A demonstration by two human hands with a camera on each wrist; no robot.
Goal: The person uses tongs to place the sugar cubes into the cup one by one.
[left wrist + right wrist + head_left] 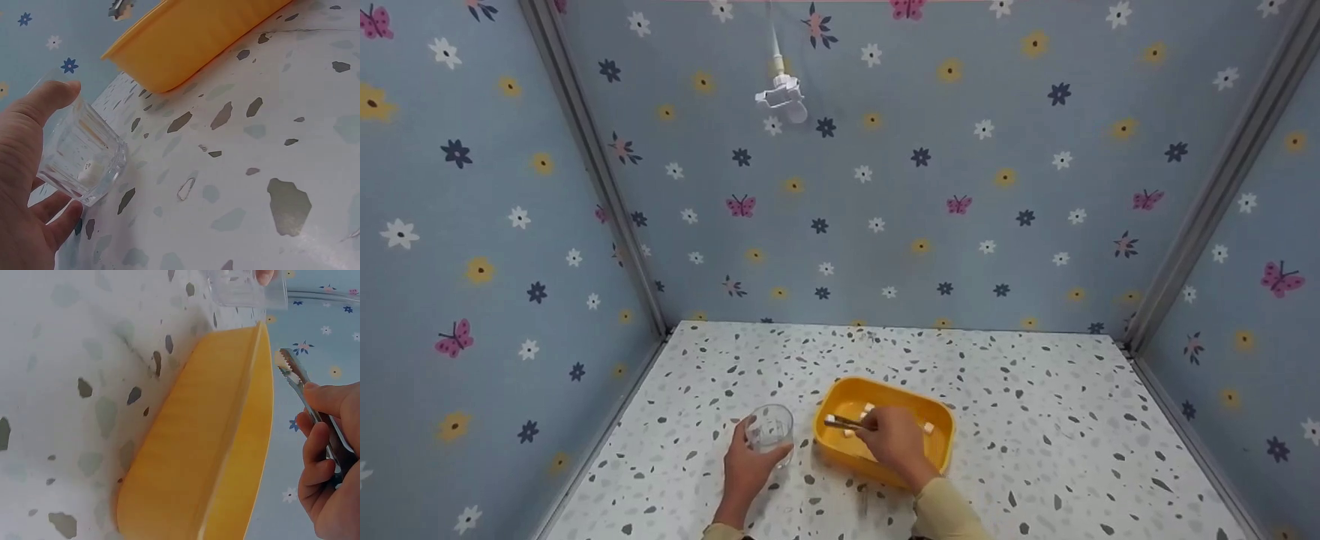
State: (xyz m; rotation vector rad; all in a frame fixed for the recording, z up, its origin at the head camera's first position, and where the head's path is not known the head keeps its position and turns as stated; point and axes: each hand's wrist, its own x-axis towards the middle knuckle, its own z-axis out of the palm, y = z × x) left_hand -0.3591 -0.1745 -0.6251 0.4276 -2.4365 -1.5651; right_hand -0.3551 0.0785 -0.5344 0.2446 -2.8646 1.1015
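Your left hand (748,466) wraps clear glass (771,430) beside yellow tray (185,433) — white cube (90,172) in glass; your right hand (896,440) pinches silver tongs (337,445) nearly closed over tray, second cube (830,418) at tips — one glass, one tray, one tongs, at least three tray cubes (928,428)

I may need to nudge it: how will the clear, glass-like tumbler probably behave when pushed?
The clear, glass-like tumbler looks stiff and possibly fragile, judging by its transparent, ridged walls. Its shiny surface may be slippery for the left hand around it. The small white cube-like piece inside appears loose, so it could slide.
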